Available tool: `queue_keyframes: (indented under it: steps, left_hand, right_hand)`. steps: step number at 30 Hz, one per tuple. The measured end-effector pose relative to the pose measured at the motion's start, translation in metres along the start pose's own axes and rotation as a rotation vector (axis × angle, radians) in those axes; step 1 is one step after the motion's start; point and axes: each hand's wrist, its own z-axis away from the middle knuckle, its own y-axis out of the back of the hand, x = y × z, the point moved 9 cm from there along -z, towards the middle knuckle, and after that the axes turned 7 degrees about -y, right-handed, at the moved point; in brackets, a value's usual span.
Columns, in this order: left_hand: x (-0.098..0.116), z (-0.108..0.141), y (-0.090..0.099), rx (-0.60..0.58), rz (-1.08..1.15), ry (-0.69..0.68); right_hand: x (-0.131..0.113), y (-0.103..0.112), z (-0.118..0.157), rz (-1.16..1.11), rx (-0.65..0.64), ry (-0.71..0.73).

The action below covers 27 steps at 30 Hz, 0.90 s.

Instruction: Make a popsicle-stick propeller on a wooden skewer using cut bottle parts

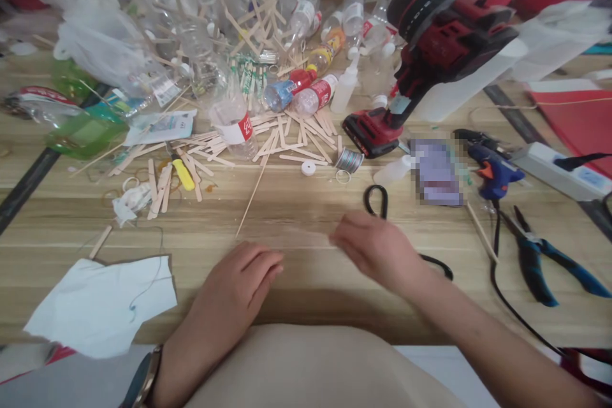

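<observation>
My left hand [251, 277] is near the table's front edge, its fingers curled together; whether anything is between them is too small to tell. To its right, my right hand [368, 245] hovers over the wood, slightly blurred, with its fingers pinched and pointing left. A faint pale streak lies between the two hands. Just beyond my left hand is a thin wooden stick [251, 201]. The black scissor handles [376, 199] show beyond and beside my right hand, which partly covers them. A spool of thread [350, 160] and a small white disc [308, 168] lie farther back.
At the left lies a white cloth [102, 306]. Craft sticks [306, 137] and plastic bottles [236, 127] crowd the back. A red drill [373, 131] stands at back right. Pliers [538, 261], a glue gun [495, 172] and a power strip [564, 169] are on the right.
</observation>
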Motion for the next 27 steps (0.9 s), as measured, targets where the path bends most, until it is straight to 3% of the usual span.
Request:
queue_keyframes:
  steps: [2,4,7,10,13,20,23,27]
  left_hand:
    - [0.003,-0.004,-0.007,-0.003,-0.019,-0.040]
    - [0.006,-0.006,-0.021,-0.047,-0.035,-0.102]
    - [0.011,-0.005,-0.038,-0.091,-0.068,-0.190]
    - [0.014,-0.002,-0.042,-0.075,-0.088,-0.238]
    - [0.018,0.000,-0.046,-0.083,-0.083,-0.287]
    - [0.023,0.011,-0.059,-0.163,-0.177,-0.391]
    - [0.022,0.017,-0.062,-0.185,-0.216,-0.394]
    - [0.026,0.016,-0.061,-0.133,-0.319,-0.411]
  right_hand:
    - [-0.024,-0.012,0.015,-0.063,-0.032,0.121]
    - [-0.025,-0.013,0.025,-0.124,0.004,0.108]
    - [0.006,0.000,0.037,-0.142,0.132,-0.056]
    - [0.059,0.023,0.057,0.010,0.301,-0.377]
    - [0.091,0.016,0.065,0.106,0.199,-0.542]
    - [0.114,-0.004,0.064,-0.279,0.037,-0.651]
    - [0.105,-0.012,0.065,-0.507,-0.119,-0.605]
    - [0.062,-0.016,0.053,-0.769,-0.294,-0.414]
